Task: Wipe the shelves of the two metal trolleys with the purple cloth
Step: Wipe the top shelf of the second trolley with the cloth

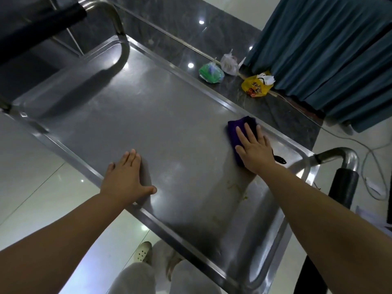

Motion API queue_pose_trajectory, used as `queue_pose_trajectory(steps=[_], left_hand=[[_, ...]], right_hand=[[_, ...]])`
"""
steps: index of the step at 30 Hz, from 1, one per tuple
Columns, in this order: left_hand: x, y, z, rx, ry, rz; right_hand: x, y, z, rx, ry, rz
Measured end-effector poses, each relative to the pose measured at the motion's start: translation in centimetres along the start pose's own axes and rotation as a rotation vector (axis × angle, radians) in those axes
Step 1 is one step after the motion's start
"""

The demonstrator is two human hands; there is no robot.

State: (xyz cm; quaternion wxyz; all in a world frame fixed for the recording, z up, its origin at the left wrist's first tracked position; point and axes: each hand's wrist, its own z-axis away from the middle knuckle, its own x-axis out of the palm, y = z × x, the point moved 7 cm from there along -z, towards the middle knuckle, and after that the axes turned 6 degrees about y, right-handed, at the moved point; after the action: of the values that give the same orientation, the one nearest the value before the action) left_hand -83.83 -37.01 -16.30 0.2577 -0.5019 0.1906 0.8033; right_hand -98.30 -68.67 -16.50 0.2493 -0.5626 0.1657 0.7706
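A metal trolley's top shelf (148, 115) fills the middle of the head view, shiny with a raised rim. The folded purple cloth (235, 132) lies near the shelf's far right edge. My right hand (254, 149) presses flat on the cloth with straight, spread fingers. Resting flat on the shelf by its near rim is my left hand (127, 177), fingers straight and holding nothing. Some yellowish smears (237, 187) mark the shelf below my right hand.
Trolley handles with black grips stand at the far left (42, 24) and right (343, 183). Beyond the shelf, green (211, 72), clear (229, 63) and yellow (256, 87) plastic bags lie on dark floor beside a teal curtain (331, 49). A white cable (369, 166) runs at right.
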Motion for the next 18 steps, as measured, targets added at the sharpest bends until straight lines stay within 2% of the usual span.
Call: queue_pose_trajectory(steps=[13,15,18], left_hand=[[-0.4,-0.2,1.2,0.031,0.045,0.005],[-0.8,0.7,1.5,0.103,0.081,-0.021],[-1.1,3.5,2.2,0.321,0.13,-0.092]], right_hand=[[5.3,-10.9,11.9,-0.316,0.009,0.067],[6.1,-12.1,13.4,-0.344,0.013,0.048],[7.3,-14.0,16.0,-0.439,0.042,0.078]])
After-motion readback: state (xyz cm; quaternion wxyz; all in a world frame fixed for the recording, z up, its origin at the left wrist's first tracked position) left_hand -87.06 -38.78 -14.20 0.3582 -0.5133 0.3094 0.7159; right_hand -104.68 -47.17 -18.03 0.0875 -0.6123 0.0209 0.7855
